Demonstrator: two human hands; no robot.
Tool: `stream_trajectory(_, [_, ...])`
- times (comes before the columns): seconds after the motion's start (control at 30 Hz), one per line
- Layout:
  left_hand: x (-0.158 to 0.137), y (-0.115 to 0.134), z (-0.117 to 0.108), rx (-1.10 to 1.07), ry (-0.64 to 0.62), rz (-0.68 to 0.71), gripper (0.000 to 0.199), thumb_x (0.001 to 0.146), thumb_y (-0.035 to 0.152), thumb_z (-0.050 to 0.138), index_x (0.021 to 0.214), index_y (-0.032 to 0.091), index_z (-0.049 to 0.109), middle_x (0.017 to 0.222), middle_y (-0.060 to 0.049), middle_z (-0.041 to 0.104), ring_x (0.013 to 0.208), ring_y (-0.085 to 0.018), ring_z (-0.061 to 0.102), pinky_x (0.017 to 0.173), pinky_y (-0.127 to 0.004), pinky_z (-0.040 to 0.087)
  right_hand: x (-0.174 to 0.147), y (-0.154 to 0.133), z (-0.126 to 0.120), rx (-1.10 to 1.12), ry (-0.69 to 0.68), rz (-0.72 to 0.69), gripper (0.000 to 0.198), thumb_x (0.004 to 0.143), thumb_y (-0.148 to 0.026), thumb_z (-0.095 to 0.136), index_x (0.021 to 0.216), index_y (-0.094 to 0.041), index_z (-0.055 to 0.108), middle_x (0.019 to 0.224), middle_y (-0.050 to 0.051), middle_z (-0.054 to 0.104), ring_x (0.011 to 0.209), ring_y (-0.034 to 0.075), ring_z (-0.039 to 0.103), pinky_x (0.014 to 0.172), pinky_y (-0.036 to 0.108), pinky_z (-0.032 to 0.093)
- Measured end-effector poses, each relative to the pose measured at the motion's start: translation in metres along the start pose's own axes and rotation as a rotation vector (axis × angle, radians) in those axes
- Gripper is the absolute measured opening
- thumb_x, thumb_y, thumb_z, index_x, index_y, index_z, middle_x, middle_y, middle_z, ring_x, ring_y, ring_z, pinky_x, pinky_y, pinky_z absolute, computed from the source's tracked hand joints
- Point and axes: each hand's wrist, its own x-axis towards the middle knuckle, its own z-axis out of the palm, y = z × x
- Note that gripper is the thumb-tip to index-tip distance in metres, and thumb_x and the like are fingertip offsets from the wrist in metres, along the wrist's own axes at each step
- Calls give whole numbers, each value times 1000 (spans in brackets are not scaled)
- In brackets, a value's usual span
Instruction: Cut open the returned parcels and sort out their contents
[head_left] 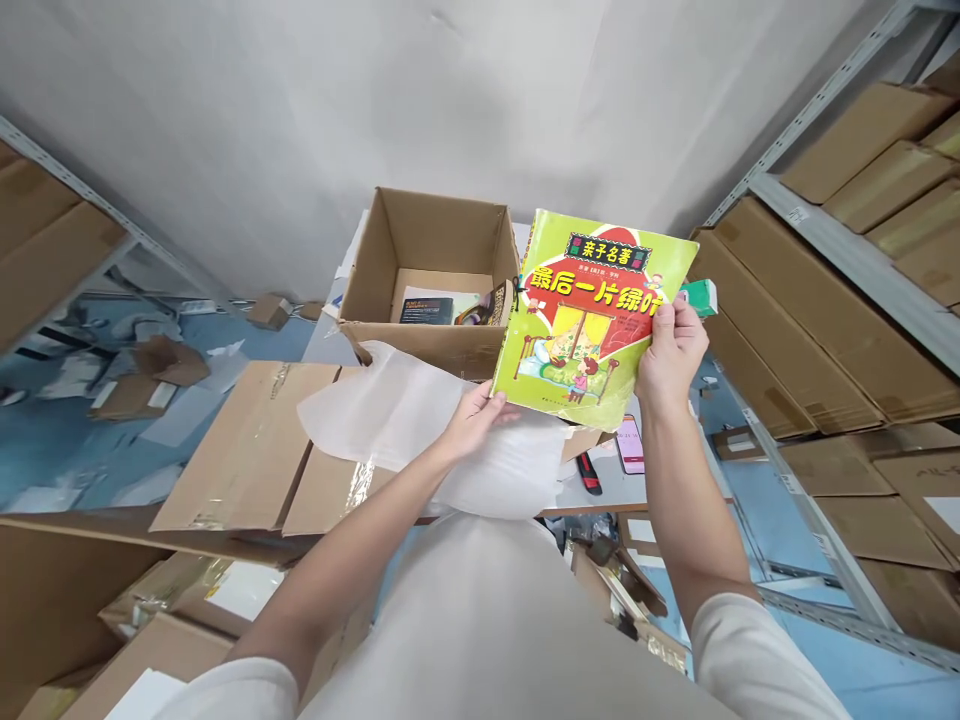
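Note:
A yellow-green picture book with yellow Chinese characters and a bedroom scene on its cover is held up, tilted, in both hands. My right hand grips its right edge, thumb on the cover. At the lower left corner, my left hand pinches the book. White foam sheet lies under the left hand and drapes over the table's front. Behind it stands an open cardboard box with a dark book and other items inside; the held book covers part of its right side.
A red and black utility knife and a phone lie on the table. A green-and-white object shows behind the right hand. Closed cartons stand at left. Shelves of boxes line the right; packing scraps litter the blue floor.

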Motion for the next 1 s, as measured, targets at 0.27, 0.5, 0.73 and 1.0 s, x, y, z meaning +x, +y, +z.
stream_trajectory(0.27, [-2, 4, 6, -128, 39, 28, 47, 72, 49, 75, 104, 19, 59, 90, -5, 73, 89, -21, 71, 83, -33, 55, 0, 1, 0, 116, -22, 46, 24, 83, -47, 59, 91, -25, 64, 97, 0, 67, 97, 17, 65, 85, 34, 53])
stream_trajectory(0.5, [-17, 8, 8, -353, -90, -157, 37, 75, 38, 75, 101, 18, 60, 88, -5, 73, 76, -16, 70, 78, -32, 55, 12, -28, 4, 441, -135, 337, 32, 70, -52, 68, 91, -29, 66, 104, 1, 69, 111, 25, 61, 94, 47, 51])
stream_trajectory(0.73, [-26, -2, 18, -488, -275, -369, 33, 79, 28, 70, 108, 16, 62, 107, -9, 70, 94, -18, 68, 84, -30, 51, 36, -43, 12, 433, -557, 501, 43, 62, -50, 77, 99, -32, 65, 109, 0, 67, 92, 22, 67, 70, 40, 59])
stream_trajectory(1.0, [-45, 14, 13, -476, -103, -110, 65, 74, 69, 56, 124, 28, 55, 138, -7, 53, 133, -29, 43, 101, -47, 43, 38, -12, 6, 162, -427, 355, 34, 69, -53, 76, 76, -24, 58, 65, -6, 62, 60, 11, 63, 50, 23, 56])
